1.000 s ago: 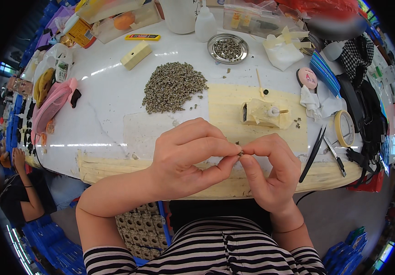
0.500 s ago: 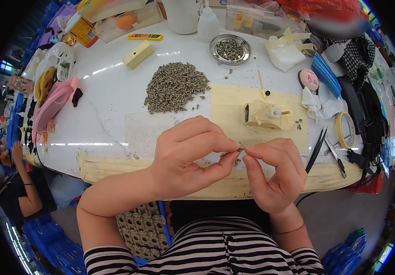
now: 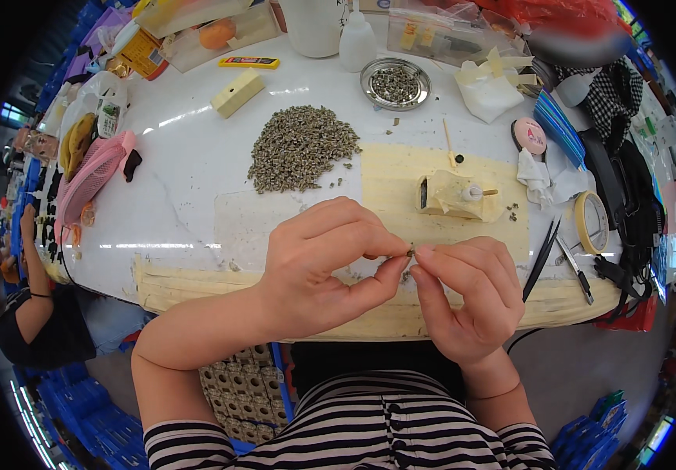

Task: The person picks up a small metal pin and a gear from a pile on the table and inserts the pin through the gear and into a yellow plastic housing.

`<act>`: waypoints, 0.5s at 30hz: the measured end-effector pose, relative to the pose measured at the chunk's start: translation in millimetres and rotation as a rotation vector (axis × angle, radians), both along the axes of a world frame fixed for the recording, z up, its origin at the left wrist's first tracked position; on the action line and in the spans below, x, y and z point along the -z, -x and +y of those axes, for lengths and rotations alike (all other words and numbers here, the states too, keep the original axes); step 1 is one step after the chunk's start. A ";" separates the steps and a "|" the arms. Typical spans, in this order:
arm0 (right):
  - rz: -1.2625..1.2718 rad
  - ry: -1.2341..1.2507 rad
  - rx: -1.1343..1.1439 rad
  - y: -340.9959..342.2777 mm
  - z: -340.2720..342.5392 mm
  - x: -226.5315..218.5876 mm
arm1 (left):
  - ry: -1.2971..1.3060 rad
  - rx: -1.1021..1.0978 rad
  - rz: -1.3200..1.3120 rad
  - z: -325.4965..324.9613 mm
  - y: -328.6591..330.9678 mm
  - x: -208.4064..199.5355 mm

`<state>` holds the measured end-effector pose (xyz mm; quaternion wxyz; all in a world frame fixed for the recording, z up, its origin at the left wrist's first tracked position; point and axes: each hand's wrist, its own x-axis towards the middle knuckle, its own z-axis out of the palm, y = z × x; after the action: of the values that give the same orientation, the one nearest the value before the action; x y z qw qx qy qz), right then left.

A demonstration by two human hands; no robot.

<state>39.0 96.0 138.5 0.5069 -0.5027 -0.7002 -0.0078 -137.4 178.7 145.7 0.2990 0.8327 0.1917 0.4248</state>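
Metal piece (image 3: 411, 253), just one, sits pinched by left hand (image 3: 316, 270), right hand (image 3: 475, 301) slightly parted.

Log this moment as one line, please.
left hand: pinching small metal part | right hand: beside it, contact unclear | parts pile: on table, beyond hands

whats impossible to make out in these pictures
Small metal part: head view, too small, partly covered by the left hand.
Large white container: head view, top cut off by the upper edge.
Grey shape, upper right: head view, blurred, kind unclear.
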 end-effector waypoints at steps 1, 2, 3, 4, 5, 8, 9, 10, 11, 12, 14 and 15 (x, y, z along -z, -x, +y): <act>0.013 0.013 -0.001 -0.3 -0.4 0.4 | 0.002 0.000 0.000 0.2 0.1 -0.1; 0.026 0.025 -0.001 -0.6 -1.0 1.3 | -0.001 -0.001 -0.004 0.1 -0.1 -0.5; 0.039 0.038 -0.003 -0.6 -1.3 2.0 | -0.004 -0.002 -0.008 -0.3 -0.1 -0.9; 0.048 0.051 -0.003 -0.5 -1.2 1.7 | -0.007 -0.003 -0.011 -0.5 -0.1 -1.1; 0.057 0.064 -0.002 -0.2 -1.0 0.9 | -0.005 0.001 -0.015 -0.5 -0.2 -1.0; 0.138 0.165 -0.062 -1.2 -0.6 -2.3 | -0.015 0.019 -0.024 -0.4 0.1 -0.7; 0.173 0.209 -0.093 -2.0 -0.6 -2.8 | -0.025 0.031 -0.025 0.4 0.4 0.6; 0.225 0.237 -0.117 -2.9 -1.0 -2.3 | -0.035 0.042 -0.026 0.7 0.6 1.2; 0.277 0.264 -0.141 -3.9 -1.5 -1.4 | -0.027 0.042 -0.024 0.2 0.9 1.2; 0.328 0.292 -0.163 -4.7 -2.2 -0.9 | -0.020 0.045 -0.022 -0.7 1.0 1.4; 0.348 0.304 -0.152 -5.2 -3.5 -2.1 | -0.015 0.044 -0.017 -1.2 1.1 1.5; 0.358 0.309 -0.146 -5.4 -4.0 -2.6 | -0.018 0.042 -0.013 -1.2 1.0 1.3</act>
<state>44.4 92.0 141.1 0.5391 -0.5159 -0.6265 0.2252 -138.3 177.6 144.4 0.3015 0.8364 0.1683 0.4256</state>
